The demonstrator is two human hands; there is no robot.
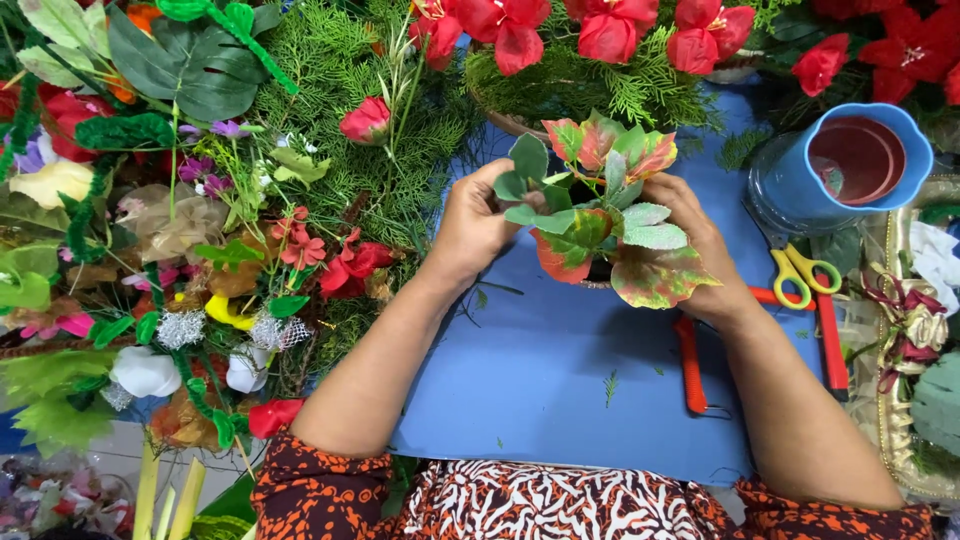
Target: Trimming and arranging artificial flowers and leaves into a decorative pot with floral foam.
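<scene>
Both hands hold a small arrangement of artificial leaves (600, 215), red, green and variegated, over a blue sheet (545, 370). My left hand (470, 225) grips its left side, fingers around a sprig of round green leaves (525, 185). My right hand (700, 250) cups the right side, partly hidden under a large red-and-green leaf (655, 275). The container beneath the leaves is almost entirely hidden.
Heaps of artificial flowers and greenery (200, 200) fill the left and the far edge, with red blooms (610, 30) at the top. A blue pot (850, 165), yellow-handled scissors (800, 275) and red-handled cutters (690, 365) lie to the right, beside a gold tray (890, 420).
</scene>
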